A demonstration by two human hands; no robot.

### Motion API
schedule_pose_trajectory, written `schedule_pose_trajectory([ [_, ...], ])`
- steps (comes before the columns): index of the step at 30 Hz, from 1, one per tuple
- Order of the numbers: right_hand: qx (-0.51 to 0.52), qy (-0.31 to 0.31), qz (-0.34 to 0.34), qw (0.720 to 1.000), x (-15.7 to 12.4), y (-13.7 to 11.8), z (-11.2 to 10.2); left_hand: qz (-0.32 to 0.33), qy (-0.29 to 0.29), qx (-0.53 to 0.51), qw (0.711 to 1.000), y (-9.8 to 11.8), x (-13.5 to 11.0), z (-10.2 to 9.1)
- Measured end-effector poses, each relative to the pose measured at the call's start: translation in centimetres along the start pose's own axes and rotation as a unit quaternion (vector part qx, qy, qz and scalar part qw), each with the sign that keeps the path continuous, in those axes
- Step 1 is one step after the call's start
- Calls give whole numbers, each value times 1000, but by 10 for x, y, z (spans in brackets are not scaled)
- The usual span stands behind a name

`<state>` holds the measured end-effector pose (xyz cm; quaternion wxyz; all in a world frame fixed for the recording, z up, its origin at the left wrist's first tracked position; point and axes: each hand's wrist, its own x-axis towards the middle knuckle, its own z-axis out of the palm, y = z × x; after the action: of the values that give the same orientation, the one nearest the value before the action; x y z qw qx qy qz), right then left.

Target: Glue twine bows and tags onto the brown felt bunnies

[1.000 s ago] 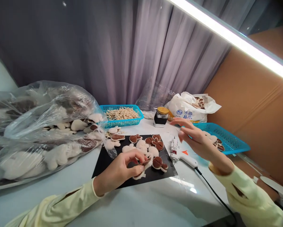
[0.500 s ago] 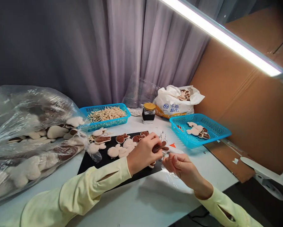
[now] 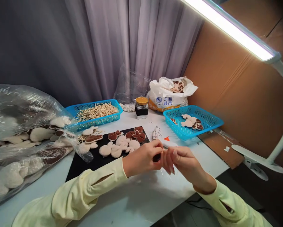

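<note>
Grip of the left hand (image 3: 143, 159) is pinching a dark-brown soft fabric piece (image 3: 156, 157) at lower centre; the right hand (image 3: 184, 162) is now closing in, hiding lobes visible moments ago, its hold unclear. Both hands are apparently working this one piece together.

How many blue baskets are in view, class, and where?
2. The left basket, with pale sticks, is by the clear bag; the right basket, with plush pieces, is in front and right of the white bag. Others may be hidden behind the bags.
</note>
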<state>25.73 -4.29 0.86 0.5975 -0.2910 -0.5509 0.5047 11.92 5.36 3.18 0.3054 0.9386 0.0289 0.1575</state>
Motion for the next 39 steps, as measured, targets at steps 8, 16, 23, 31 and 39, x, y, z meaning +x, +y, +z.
schedule_pose_trajectory([
  [8,17,17,31,999,62,4,-28,-66,45,-145,986,-7,-1,-9],
  [16,-96,10,-79,992,50,6,-23,-205,122,-491,838,-15,-5,-16],
  [23,-315,-138,-169,924,9,-26,19,-234,153,-476,834,-1,-8,-5],
  [31,-510,3,-175,842,69,-8,-25,-154,144,-257,943,10,-11,-15],
  [39,-610,-15,-238,756,-2,1,-1,-241,162,-403,868,-3,-12,-25],
])
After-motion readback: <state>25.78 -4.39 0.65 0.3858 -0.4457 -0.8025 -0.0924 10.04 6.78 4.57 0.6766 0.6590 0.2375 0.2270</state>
